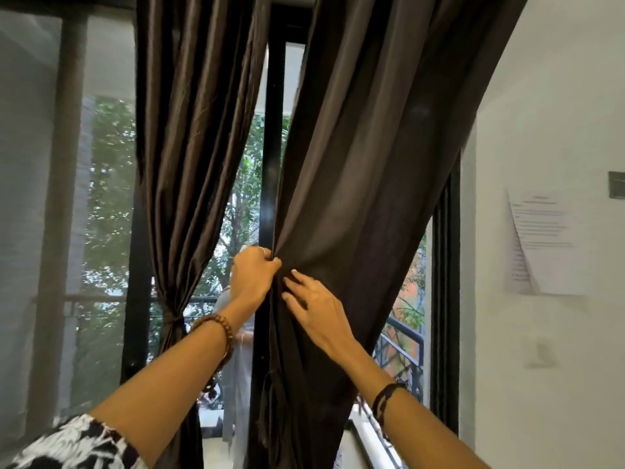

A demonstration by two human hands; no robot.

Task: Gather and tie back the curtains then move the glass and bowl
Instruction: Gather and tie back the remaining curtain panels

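Two dark brown curtains hang before a glass door. The left curtain (189, 137) is bunched and bound by a tie (171, 320) low on its left side. The right curtain (358, 170) is pulled in towards the middle. My left hand (252, 277) is closed on the gathered left edge of the right curtain at mid height. My right hand (313, 304) lies just beside it with fingers spread, pressing into the same folds. No glass or bowl is in view.
A black door frame post (272, 157) stands between the curtains. A white wall (548, 333) on the right carries a taped paper notice (541, 242). A balcony railing (404, 346) and trees show outside. A sheer grey curtain (27, 211) hangs at far left.
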